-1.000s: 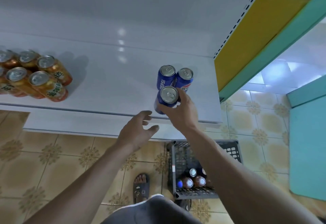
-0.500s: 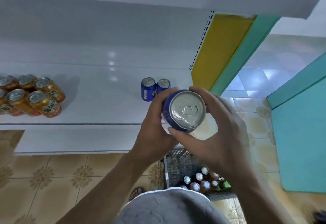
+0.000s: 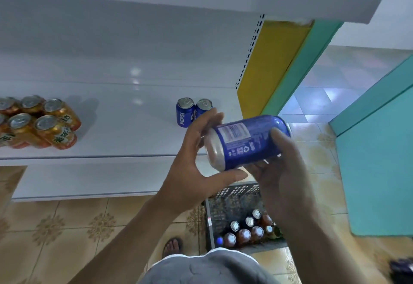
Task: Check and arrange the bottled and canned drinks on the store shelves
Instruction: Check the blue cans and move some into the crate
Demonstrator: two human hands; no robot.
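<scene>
You hold a blue Pepsi can [image 3: 245, 143] on its side between both hands. Your left hand [image 3: 192, 167] clamps its silver end between fingers and thumb. Your right hand [image 3: 281, 178] wraps the other end, thumb on top. Just beyond your left fingertips, two more Pepsi cans [image 3: 185, 114] stand upright, touching, on the white shelf [image 3: 123, 131]. Well left of your fingers sits a cluster of orange cans [image 3: 47, 127]. Below your wrists, a grey crate [image 3: 232, 196] holds bottles [image 3: 243, 235].
</scene>
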